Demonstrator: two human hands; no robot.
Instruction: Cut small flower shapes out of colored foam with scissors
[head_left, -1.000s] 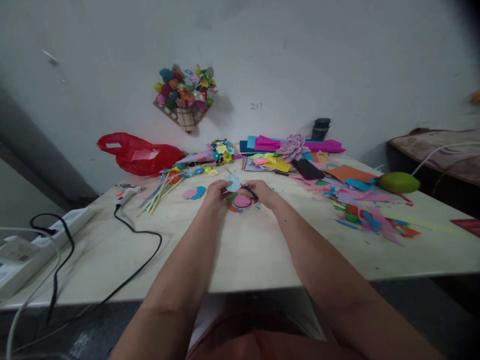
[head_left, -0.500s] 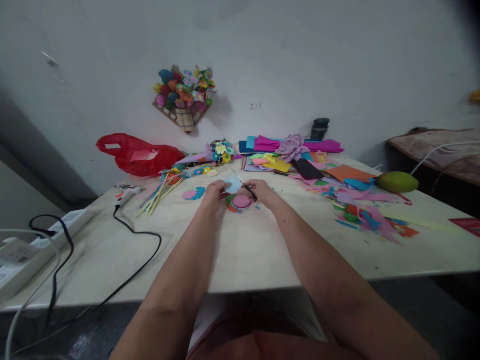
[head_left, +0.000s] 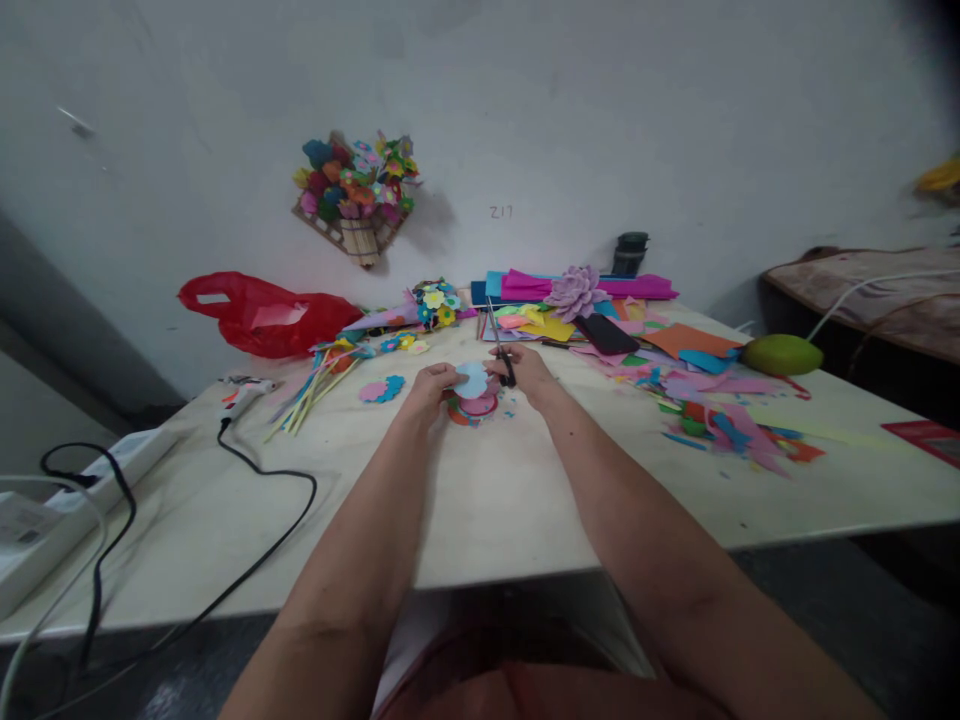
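My left hand (head_left: 433, 388) is closed on the edge of a small light-blue paper disc (head_left: 472, 381), which is held up over the table. In my right hand (head_left: 529, 374) is a pair of scissors (head_left: 504, 366) with dark handles, the blades pointing up and away from me. My right fingertips are close to the disc's right edge; whether they touch it I cannot tell. Below the disc lies a pink round piece (head_left: 480, 405) on other coloured cut pieces, with tiny scraps around. Scalloped pink and blue pieces (head_left: 382, 389) lie left of my left hand.
Left are a glue gun (head_left: 244, 398), its black cord, a power strip (head_left: 97, 510) and a red plastic bag (head_left: 277, 315). Paper flowers (head_left: 435, 300) and coloured sheets lie at the back. A phone (head_left: 606, 335), a green mango-like fruit (head_left: 781, 354) and paper scraps (head_left: 735, 430) are right.
The scissors have swung from pointing up-left to nearly upright, their blades now apart from the disc. The disc has turned more face-on to me. The view has shifted slightly.
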